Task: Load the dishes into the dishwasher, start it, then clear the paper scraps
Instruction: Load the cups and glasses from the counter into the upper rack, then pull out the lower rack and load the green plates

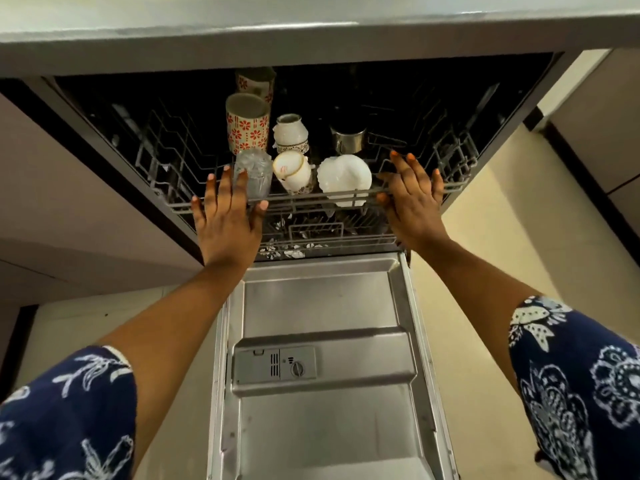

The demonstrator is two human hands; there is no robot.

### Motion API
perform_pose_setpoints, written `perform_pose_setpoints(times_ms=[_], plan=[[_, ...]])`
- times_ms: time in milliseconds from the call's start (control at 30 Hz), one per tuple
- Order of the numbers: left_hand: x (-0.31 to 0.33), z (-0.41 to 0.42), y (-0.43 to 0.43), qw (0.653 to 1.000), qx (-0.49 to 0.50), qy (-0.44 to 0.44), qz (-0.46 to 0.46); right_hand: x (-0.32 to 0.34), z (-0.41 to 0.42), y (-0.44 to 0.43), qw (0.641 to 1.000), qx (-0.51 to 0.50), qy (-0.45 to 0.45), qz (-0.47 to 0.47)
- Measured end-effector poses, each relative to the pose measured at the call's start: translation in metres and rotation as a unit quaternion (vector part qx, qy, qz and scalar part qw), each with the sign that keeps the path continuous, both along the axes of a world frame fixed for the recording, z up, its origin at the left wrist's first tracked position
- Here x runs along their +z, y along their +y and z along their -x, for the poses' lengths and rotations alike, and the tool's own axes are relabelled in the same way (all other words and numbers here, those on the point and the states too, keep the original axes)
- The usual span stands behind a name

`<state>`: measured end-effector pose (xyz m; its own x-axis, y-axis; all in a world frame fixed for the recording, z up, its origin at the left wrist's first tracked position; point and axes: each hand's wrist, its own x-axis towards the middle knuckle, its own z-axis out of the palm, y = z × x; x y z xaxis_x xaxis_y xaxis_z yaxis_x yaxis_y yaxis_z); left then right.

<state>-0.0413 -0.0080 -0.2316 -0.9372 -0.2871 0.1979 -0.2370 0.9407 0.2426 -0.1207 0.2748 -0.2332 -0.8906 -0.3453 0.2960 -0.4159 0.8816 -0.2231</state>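
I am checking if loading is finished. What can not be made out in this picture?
Head view only.
Lower rack: mostly behind the upper rack and right hand; contents unclear.
Tub rear: too dark.
Glass: partly behind the left hand.
Door: outer end cut by the bottom edge.

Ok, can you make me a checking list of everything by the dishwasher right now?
Surface: dishwasher door, steel, folded down flat.
Job's things: upper rack holds patterned cups, a clear glass, white cups, a white bowl and a steel cup; lower rack contents unclear.
Clutter: nothing seen.
Hands: left hand and right hand, fingers straight, rest on the upper rack's front rail.
Cables: nothing seen.
Surroundings: grey countertop above, pale floor beside.
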Motion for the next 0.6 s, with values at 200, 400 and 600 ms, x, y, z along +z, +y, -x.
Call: perform_pose_setpoints(times_ms=[200, 400, 600], plan=[[0.003, 0.038, -0.014, 1.0, -0.003, -0.021, 0.006, 0.012, 0.042, -0.007, 0.997, 0.035, -0.047, -0.047], [0.003, 0.06, -0.019, 1.0, -0.009, -0.02, 0.0, 0.012, 0.066, -0.008, 0.994, 0.039, -0.053, -0.093], [0.002, 0.059, -0.019, 1.0, -0.007, -0.018, -0.005, 0.013, 0.061, -0.007, 0.995, 0.047, -0.025, -0.079]])
